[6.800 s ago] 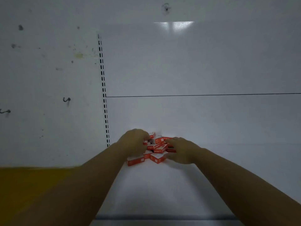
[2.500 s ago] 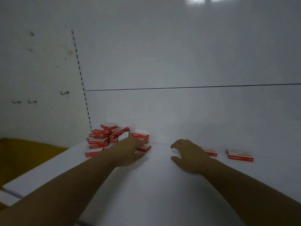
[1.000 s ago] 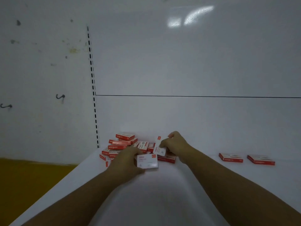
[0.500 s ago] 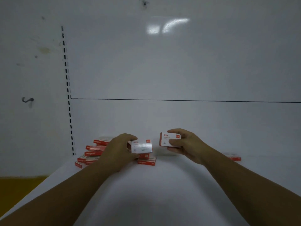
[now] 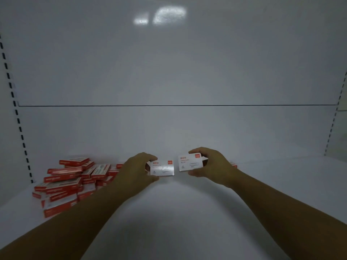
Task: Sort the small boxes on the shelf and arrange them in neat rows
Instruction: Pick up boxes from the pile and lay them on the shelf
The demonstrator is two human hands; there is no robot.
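My left hand (image 5: 137,170) grips a small white box with red print (image 5: 162,167), its broad face turned toward me. My right hand (image 5: 213,166) holds a second white-and-red box (image 5: 190,162) the same way, a little higher and just right of the first. Both boxes hang above the white shelf (image 5: 178,212), side by side with a narrow gap. A loose heap of several red-and-white boxes (image 5: 69,182) lies at the shelf's back left. Behind my right wrist a red edge of another box (image 5: 233,165) peeks out.
The shelf's white back panel (image 5: 169,128) rises right behind the boxes, with a thin dark seam across it. Slotted uprights stand at the left (image 5: 18,121) and right (image 5: 333,121) ends of the bay.
Both hands have shifted right with their boxes, and the view has turned right, so the heap now sits further left. Earlier, each hand picked one box from the heap.
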